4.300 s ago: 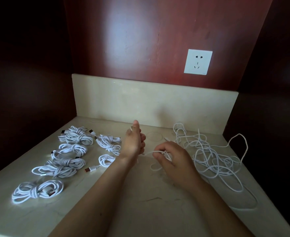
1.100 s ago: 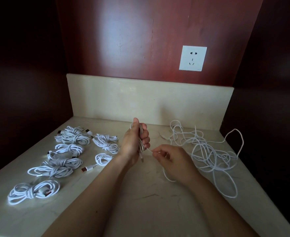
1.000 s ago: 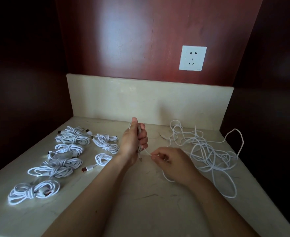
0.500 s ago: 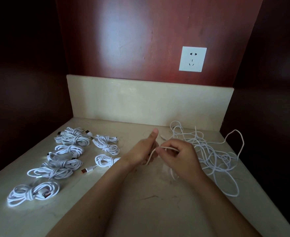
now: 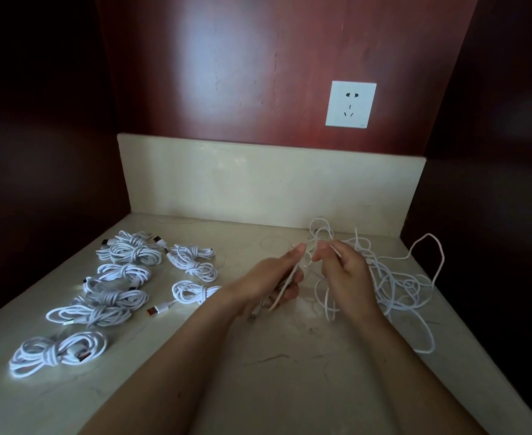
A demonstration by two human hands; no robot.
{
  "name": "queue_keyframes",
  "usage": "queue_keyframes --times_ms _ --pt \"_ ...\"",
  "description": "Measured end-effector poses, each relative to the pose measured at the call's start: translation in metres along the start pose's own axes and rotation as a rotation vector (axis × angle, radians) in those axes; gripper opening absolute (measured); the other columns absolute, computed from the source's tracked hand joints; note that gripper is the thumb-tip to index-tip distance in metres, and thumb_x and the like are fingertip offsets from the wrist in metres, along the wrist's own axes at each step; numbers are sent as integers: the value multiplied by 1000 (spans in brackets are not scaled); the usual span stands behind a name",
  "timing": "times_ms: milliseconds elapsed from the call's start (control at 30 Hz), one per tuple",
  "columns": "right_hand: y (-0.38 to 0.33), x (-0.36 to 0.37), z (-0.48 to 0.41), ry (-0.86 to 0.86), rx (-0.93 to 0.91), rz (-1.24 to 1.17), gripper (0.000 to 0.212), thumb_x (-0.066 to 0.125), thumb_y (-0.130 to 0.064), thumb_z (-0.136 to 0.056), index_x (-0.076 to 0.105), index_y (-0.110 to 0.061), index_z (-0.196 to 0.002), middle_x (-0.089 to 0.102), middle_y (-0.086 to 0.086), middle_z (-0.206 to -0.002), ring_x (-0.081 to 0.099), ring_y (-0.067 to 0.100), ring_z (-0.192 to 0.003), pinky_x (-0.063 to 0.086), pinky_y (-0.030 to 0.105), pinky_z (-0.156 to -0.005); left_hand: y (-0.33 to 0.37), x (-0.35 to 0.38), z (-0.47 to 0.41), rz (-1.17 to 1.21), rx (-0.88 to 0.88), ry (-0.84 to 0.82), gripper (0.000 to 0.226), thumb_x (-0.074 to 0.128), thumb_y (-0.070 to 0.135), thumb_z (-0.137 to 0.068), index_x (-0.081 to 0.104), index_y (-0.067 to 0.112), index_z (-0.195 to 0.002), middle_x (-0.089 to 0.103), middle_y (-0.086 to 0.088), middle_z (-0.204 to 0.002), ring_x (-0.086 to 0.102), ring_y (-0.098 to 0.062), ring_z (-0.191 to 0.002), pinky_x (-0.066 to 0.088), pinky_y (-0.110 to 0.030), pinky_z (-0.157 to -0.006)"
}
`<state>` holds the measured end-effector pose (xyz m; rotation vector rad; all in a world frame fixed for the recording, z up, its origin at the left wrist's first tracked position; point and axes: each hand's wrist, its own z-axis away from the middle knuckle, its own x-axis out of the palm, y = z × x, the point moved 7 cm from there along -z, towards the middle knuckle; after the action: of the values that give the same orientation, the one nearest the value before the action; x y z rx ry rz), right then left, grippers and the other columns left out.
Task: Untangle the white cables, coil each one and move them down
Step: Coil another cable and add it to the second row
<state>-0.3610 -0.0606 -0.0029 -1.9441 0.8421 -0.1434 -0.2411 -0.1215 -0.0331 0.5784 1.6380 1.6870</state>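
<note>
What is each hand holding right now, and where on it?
Left hand grips the folded loops of one white cable; right hand pinches its loose strand.

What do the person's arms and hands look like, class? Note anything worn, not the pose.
The left forearm and right forearm are bare to the frame's edge: no sleeves, watch or bracelet. The left hand and right hand wear no gloves; no rings show.
</note>
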Motion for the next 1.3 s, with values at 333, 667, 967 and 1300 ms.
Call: queue_keyframes --times_ms 333,667,967,1300 --pt "13 -17 -1 121 36 328 29 42 -28 -93 71 -31 -91 71 -9 -88 61 13 -78 46 31 -70 2 -26 -8 48 135 273 42 41 35 -104 64 13 -76 58 -1 -71 54 -13 -59 49 -24 -59" --pt "-15 -6 1 35 -192 167 41 34 -27 -79 74 -23 -69 69 -11 -74 63 9 -83 49 39 -83 11 -25 -4 -381 266 330 32 44 36 -102 68 22 -86 50 8 -55 46 1 -41 38 -26 -55" --pt "1 23 5 -265 -53 86 15 60 -24 -96 71 -32 -103 69 -11 -100 63 4 -90 51 28 -80 8 -13 -8 -489 260 135 54 63 14 -92 44 16 -142 64 7 -119 58 7 -96 45 -14 -86" --pt "-8 38 12 -492 -7 23 30 58 -20 -97 57 -28 -68 58 -20 -64 54 -1 -64 41 21 -66 15 -2 -2 -564 329 104 69 65 -1 -74 44 13 -138 64 -1 -113 61 -11 -97 48 -25 -81"
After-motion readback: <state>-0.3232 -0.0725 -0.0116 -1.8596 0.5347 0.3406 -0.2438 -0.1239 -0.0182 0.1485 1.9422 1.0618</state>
